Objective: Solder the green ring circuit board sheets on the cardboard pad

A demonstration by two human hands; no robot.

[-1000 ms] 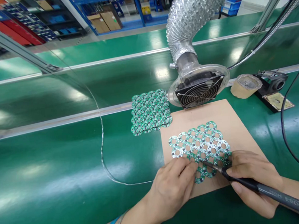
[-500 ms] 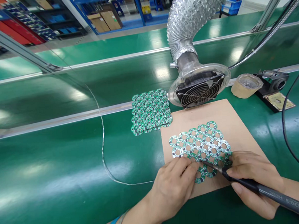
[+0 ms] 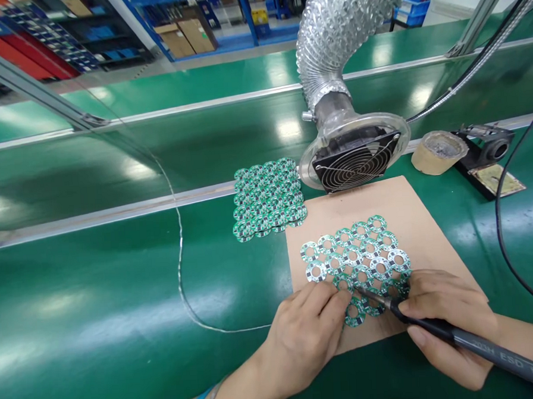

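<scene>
A panel of ring-shaped green circuit boards (image 3: pixel 352 256) lies flat on a brown cardboard sheet (image 3: pixel 382 196). My right hand (image 3: pixel 451 309) grips a black soldering iron (image 3: pixel 484 346), its tip down at the lower rows of the panel. From the left, a thin solder wire (image 3: pixel 179 269) curves across the bench into my left hand (image 3: pixel 300 331). The fingers of that hand are pinched on the wire and rest over the panel's lower left part, close to the iron's tip. My hands hide some of the rings, and the wire's end cannot be made out.
Left of the cardboard's far corner sits a stack of similar board panels (image 3: pixel 269 196). A fume extractor (image 3: pixel 358 159) on a silver duct (image 3: pixel 330 41) hangs just behind the cardboard. At the right are a round tub (image 3: pixel 438 153), an iron stand (image 3: pixel 492 158) and a black cable (image 3: pixel 500 229).
The soldering iron and my right hand have shifted slightly left. The solder wire's loop has moved a little left, and the black cable also sits further left. My left hand stays nearly in place.
</scene>
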